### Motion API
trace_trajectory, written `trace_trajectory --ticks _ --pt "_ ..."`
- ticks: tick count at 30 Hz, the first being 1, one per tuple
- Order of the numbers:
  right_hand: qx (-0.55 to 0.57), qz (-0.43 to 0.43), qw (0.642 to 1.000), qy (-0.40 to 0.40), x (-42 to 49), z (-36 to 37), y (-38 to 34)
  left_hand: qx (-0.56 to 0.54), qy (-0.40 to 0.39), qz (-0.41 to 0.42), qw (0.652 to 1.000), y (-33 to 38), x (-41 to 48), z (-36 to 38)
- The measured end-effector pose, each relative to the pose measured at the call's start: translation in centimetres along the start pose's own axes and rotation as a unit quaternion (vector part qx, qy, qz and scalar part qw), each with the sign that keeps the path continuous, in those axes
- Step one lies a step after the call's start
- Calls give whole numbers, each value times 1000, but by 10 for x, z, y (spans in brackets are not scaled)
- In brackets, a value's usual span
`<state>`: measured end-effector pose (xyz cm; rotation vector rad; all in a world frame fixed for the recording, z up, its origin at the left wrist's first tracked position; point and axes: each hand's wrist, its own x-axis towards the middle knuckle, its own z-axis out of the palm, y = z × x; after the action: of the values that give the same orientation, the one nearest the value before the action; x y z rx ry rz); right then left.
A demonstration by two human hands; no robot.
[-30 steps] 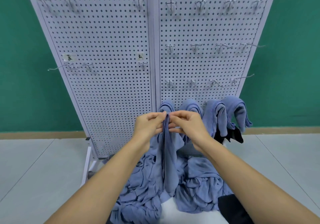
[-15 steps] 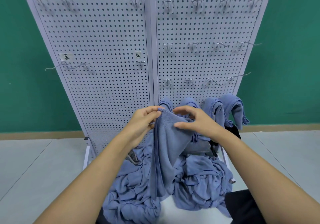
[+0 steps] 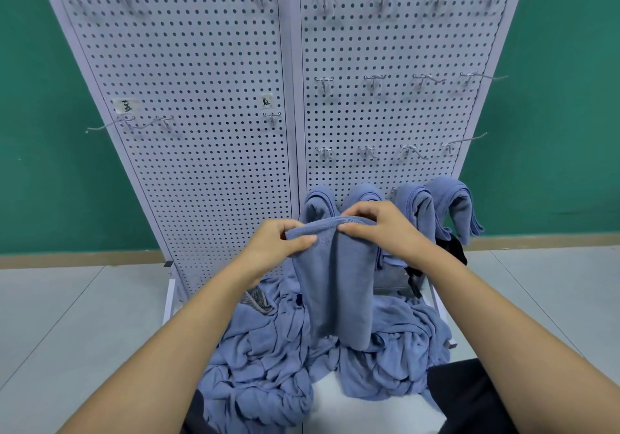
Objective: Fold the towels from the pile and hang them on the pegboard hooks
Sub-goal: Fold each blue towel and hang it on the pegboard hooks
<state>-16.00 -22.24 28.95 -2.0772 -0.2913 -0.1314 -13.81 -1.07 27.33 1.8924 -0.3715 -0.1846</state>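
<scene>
Blue towel [image 3: 335, 282] hangs doubled above the near pile [image 3: 261, 366], before the pegboard [image 3: 201, 98]. My left grip [image 3: 268, 249] and right grip [image 3: 382, 232] pinch its top fold, I judge to keep the layers even for hanging.

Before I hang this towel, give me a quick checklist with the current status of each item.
1. Left hand gripping the towel at its top fold: ok.
2. Right hand pinching the same fold: ok.
3. Towel hanging as one narrow strip: ok.
4. Its lower end clear of the pile: cannot tell, as it overlaps the pile in this view.
5. Bare hooks available: ok, the row above the hung towels is free.
6. Layers evenly matched: cannot tell, as the back side is hidden.
</scene>
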Motion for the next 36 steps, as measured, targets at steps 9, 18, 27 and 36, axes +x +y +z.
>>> trace_trajectory --ticks 9,18,27,36 --pt "-4 149 986 73 0 12 -1 -14 118 -2 993 -1 6 22" --pt "365 210 907 2 -3 23 -18 -27 141 33 989 6 1 29" --pt "356 188 915 16 -4 8 -18 -31 55 44 997 15 -5 20" --pt "35 51 998 -33 0 1 -5 -124 14 49 991 20 5 11"
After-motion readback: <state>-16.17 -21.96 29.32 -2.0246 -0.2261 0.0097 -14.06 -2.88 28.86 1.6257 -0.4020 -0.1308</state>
